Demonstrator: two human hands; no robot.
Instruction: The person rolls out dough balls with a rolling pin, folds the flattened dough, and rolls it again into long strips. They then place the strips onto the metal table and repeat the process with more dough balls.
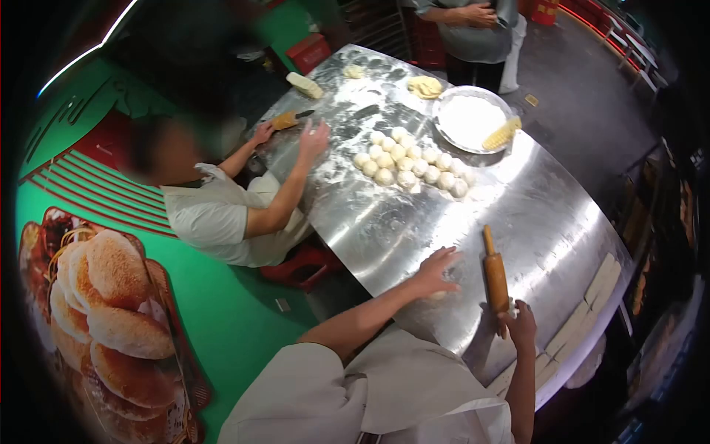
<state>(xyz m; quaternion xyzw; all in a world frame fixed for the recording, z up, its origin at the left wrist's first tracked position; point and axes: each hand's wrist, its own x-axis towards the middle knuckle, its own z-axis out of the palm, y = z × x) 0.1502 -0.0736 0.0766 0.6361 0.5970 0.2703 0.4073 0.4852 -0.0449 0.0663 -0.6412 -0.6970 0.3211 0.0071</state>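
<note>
My left hand [436, 272] is open above the metal table, fingers spread and thumb apart. A small pale piece of dough [438, 295] shows at the table by its palm, partly hidden under the hand. To the right, a wooden rolling pin [496, 283] points away from me, its far handle free. My right hand [521, 323] has its fingers closed around the near handle. Beyond both hands, several round dough balls [405, 160] sit clustered on the floured surface.
A metal bowl of flour [464, 118] with a yellow scraper stands behind the dough balls, near a yellowish dough lump [425, 87]. Long pale strips [584, 318] line the table's right edge. A seated co-worker [237, 207] works at the left; another person [473, 33] stands behind.
</note>
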